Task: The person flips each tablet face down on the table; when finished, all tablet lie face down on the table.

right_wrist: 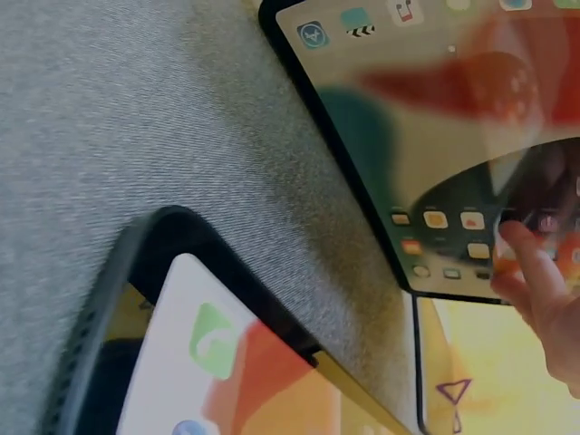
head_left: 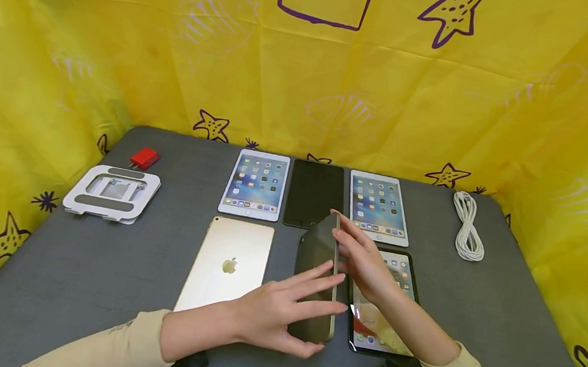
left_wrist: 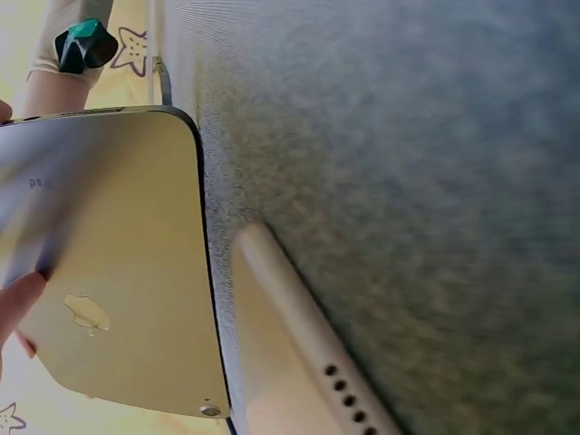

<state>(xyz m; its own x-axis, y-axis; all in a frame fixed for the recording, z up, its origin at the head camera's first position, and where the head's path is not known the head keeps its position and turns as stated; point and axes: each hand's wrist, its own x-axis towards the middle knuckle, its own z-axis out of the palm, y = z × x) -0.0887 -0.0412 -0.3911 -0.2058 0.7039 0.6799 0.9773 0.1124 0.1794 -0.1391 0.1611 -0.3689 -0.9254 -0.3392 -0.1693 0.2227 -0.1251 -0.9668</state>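
Currently, the tablet (head_left: 317,251) is slightly right of centre in the head view, between my left hand (head_left: 276,309) and my right hand (head_left: 366,261). It stands on its side, close to upright; I cannot tell whether its lower long edge touches the tabletop (head_left: 472,319) or sits just above it. Its long axis runs from the top of the frame toward the bottom. The back faces frame left; the lit screen (right_wrist: 426,154) faces frame right.

Left hand: fingers straight and spread across the back, tips reaching the upper long edge, thumb by the near end. I cannot tell whether the thumb bears on it.

Right hand: fingers bent over the far part of the upper edge, gripping it from the screen side.

Neither hand is nearer; both are at the tablet.

In my judgement, the lean is the relation to control. The gold tablet (head_left: 228,260) lies flat to frame left, and the black-rimmed tablet (head_left: 372,321) lies flat just to frame right. Tipping far to frame right would probably meet the black-rimmed tablet.
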